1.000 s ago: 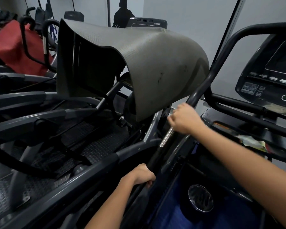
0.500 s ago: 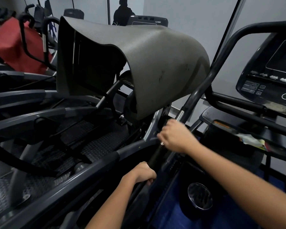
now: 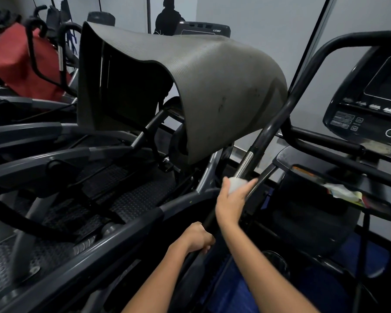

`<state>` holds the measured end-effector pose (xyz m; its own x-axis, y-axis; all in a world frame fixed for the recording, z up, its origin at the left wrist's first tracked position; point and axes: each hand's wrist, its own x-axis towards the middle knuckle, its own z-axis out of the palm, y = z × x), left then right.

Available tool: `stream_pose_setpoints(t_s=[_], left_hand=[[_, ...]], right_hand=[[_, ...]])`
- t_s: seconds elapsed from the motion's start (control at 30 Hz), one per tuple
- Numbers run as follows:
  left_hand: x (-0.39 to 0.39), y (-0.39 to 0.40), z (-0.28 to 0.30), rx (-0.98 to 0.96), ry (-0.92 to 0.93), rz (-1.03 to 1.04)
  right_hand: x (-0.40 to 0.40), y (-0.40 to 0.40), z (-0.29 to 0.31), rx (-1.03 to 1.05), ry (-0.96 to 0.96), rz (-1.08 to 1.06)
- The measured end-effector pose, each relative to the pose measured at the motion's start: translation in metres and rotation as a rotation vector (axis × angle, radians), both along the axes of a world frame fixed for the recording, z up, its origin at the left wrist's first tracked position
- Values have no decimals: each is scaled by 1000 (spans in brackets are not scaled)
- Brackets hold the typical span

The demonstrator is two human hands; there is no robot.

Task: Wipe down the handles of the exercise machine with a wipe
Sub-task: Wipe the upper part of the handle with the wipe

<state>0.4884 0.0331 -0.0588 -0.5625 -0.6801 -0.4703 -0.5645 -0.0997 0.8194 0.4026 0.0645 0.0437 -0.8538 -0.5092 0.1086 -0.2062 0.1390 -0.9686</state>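
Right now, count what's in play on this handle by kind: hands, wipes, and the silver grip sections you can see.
Hands: 2, the left hand gripping the black handle low down, the right hand holding the wipe
White wipe: 1
Silver grip section: 1
Total: 4

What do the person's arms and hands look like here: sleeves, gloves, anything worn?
Both forearms are bare up to the frame edge, with no sleeves in view. The left hand and right hand wear no gloves, and no watch, ring or wristband shows on either. The right hand is slightly motion-blurred, so small details on its fingers cannot be told.
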Motion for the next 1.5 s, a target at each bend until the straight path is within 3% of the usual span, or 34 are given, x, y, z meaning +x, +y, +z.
stream_pose_setpoints(t_s=[0.13, 0.43, 0.57, 0.73, 1.03, 1.23, 1.4, 1.5], left_hand=[[-1, 2, 3, -8, 11, -2], [-4, -5, -7, -61, -92, 7], [-5, -9, -16, -76, -117, 0], [1, 0, -2, -121, -138, -28], [3, 1, -5, -117, -77, -3], [2, 1, -6, -124, -55, 0], [2, 2, -4, -123, -72, -13], [4, 2, -3, -138, -90, -31]], right_hand=[[4, 13, -8, 63, -82, 57], [-92, -41, 79, -1, -59, -31], [-58, -25, 39, 10, -133, -49], [-18, 12, -9, 90, -106, 107], [-137, -54, 108, 79, -56, 57], [-78, -39, 54, 17, -114, -87], [-19, 1, -5, 55, -134, 9], [-28, -6, 9, 71, -99, 2]])
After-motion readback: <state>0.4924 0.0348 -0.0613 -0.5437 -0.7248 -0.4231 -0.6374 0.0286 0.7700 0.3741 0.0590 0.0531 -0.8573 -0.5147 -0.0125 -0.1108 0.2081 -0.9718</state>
